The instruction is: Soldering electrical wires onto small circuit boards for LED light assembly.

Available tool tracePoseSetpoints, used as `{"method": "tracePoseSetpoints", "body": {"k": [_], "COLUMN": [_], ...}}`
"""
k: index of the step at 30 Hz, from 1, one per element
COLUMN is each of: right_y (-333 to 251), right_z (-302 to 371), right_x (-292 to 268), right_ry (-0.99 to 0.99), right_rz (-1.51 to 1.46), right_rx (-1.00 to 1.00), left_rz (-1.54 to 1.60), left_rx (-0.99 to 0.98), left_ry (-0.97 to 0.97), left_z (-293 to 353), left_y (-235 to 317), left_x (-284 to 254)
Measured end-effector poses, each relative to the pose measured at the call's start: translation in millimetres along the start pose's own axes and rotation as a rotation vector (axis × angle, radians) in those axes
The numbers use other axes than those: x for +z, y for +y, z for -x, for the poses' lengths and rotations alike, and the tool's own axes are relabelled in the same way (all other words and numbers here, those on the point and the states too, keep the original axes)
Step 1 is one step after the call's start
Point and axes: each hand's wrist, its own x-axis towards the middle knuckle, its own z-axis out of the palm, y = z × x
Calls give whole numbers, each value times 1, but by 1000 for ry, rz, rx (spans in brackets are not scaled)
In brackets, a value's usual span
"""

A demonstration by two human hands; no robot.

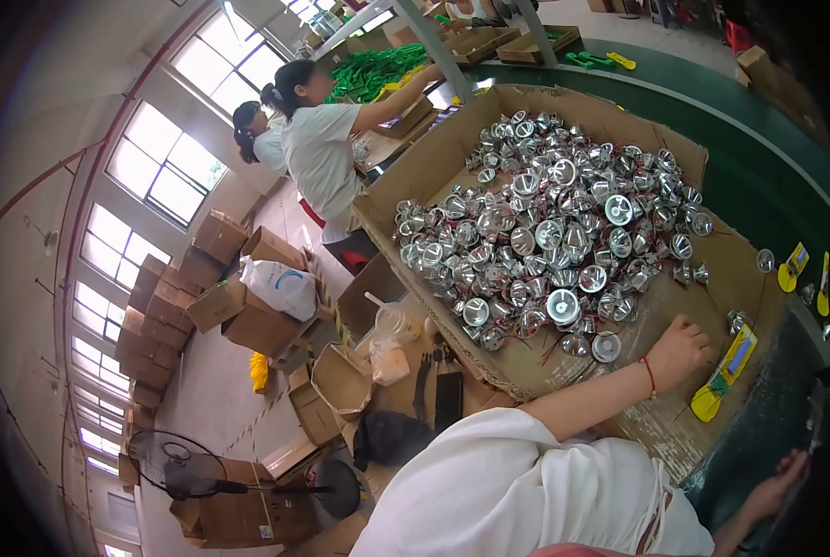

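Observation:
My left hand (680, 354), with a red cord at the wrist, is over the front right part of a large cardboard tray (638, 413). Its fingers are curled in, and whatever they hold is hidden. Just right of it lies a yellow-and-green plastic casing (723, 373) with thin wires. A small silver lamp reflector (738, 320) sits at the casing's far end. A big heap of silver lamp reflectors (564, 232) with red wires fills the tray. At the dim right rim, my right hand (786, 472) is low over the dark table, fingers bent around something I cannot make out.
More yellow casings (792, 267) lie on the green conveyor (749, 148) along the far right. Two people (320, 153) in white work at the far left near green parts (378, 70). Cardboard boxes (271, 311) and a fan (174, 464) stand on the left.

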Motion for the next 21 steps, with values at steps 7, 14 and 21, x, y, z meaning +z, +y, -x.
{"method": "tracePoseSetpoints", "body": {"k": [7,14,21], "right_y": [-25,-31,-32], "right_z": [83,96,101], "right_x": [43,35,31], "right_ry": [-303,-334,-368], "right_rz": [222,186,167], "right_rx": [11,73,96], "left_rz": [65,127,363], "left_rx": [-39,-109,-215], "left_ry": [2,-112,-122], "left_z": [18,23,22], "left_y": [21,28,35], "left_x": [-24,-25,-26]}}
